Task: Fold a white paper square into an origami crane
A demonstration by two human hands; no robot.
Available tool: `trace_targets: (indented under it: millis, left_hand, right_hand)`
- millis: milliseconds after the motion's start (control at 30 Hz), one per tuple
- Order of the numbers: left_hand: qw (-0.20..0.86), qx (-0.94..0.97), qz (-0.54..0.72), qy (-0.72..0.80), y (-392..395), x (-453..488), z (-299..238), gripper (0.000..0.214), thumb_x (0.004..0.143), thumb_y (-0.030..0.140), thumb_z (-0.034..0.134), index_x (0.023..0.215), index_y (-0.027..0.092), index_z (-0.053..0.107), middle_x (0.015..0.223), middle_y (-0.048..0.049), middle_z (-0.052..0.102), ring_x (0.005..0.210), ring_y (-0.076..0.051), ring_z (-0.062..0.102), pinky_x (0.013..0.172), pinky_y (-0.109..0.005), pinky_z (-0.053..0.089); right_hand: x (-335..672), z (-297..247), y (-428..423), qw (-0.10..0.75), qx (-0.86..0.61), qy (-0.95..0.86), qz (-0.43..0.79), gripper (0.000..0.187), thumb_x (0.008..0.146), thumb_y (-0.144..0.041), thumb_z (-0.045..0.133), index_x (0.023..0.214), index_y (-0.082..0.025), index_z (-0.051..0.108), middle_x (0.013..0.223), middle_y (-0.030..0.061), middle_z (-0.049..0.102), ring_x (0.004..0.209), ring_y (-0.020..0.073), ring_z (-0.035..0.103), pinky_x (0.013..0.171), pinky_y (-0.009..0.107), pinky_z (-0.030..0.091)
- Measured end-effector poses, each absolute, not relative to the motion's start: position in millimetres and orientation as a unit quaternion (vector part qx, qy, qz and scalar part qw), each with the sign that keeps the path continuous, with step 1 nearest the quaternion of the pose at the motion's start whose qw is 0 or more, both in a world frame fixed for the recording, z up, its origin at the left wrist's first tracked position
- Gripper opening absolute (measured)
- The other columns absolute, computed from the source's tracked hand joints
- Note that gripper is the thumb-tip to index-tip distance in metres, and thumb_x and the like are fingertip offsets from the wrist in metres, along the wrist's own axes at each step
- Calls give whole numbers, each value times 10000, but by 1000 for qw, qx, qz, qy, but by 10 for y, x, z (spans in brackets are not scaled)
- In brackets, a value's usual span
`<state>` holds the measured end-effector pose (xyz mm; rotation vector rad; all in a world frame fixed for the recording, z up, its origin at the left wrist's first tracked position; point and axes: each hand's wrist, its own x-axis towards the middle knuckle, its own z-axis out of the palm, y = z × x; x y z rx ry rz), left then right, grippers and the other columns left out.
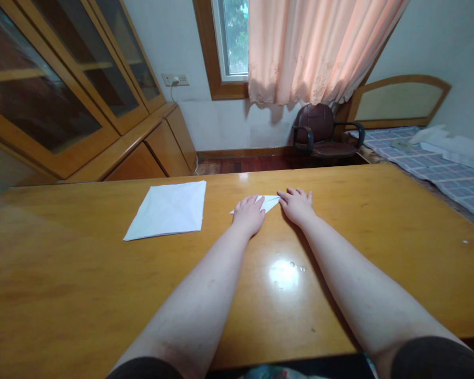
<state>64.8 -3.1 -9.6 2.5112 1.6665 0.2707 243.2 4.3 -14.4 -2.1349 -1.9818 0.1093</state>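
A small folded piece of white paper (pixel 269 203) lies flat on the wooden table between my two hands. My left hand (pixel 249 215) rests on its left part, fingers stretched out over it, and a pointed tip of the paper sticks out to the left. My right hand (pixel 296 206) lies at the paper's right corner, its thumb and fingertips touching the edge, the other fingers spread on the tabletop. What is under both palms is hidden. Left of my hands lies a stack of white paper sheets (pixel 169 209), with faint creases on top.
The glossy wooden table (pixel 102 295) reaches across the view, with a few drops (pixel 297 267) near its middle. Beyond it stand a glass-door cabinet (pixel 102 126), a brown armchair (pixel 318 131), a peach curtain (pixel 300 52) and a bed (pixel 438 158) with a checked cover.
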Motion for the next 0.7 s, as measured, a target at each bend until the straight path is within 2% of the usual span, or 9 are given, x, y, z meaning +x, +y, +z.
trace_targets:
  millis: [133,233,333,467,700]
  left_hand:
    - [52,814,85,572,-31,654,-97,494,894,349,397,1380,264,429,1447,-63,428,1275,-279,399,1043,-462,345]
    - [54,813,86,573,-31,660,-104,503,896,359,390,1391,274,415,1455,-65,419,1276,-285,397,1044,-468,340]
    - [66,813,84,573,-23,663,-123,513,900,367,374,1403,266,401,1479,-67,388,1326,-300,346,1075,-494,299]
    - [78,813,74,572,-8,663,-148,527,904,367,354,1421,262,373,1506,-61,348,1404,-296,229,1126,-542,189]
    - [82,816,72,568,-4,653,-157,536,908,353,341,1433,248,353,1521,-64,320,1408,-295,231,1132,-548,182]
  right_hand:
    - [2397,-114,29,110,-738,-665,18,482,932,-472,366,1378,-311,456,1487,92,366,1360,364,276,1062,664,137]
    - [2341,-96,-2,86,-647,-757,35,524,913,-532,390,1410,-364,393,1549,52,246,1406,345,192,1088,631,109]
    - [2306,-103,-26,50,-594,-800,71,548,916,-552,361,1429,-358,359,1532,48,291,1405,347,201,1083,651,78]
    - [2310,-141,-20,46,-624,-774,98,636,915,-577,322,1471,-270,284,1534,87,273,1410,332,196,1080,662,68]
    - [2329,-166,3,55,-707,-700,86,717,898,-617,287,1468,-182,295,1538,140,242,1404,379,172,1074,663,70]
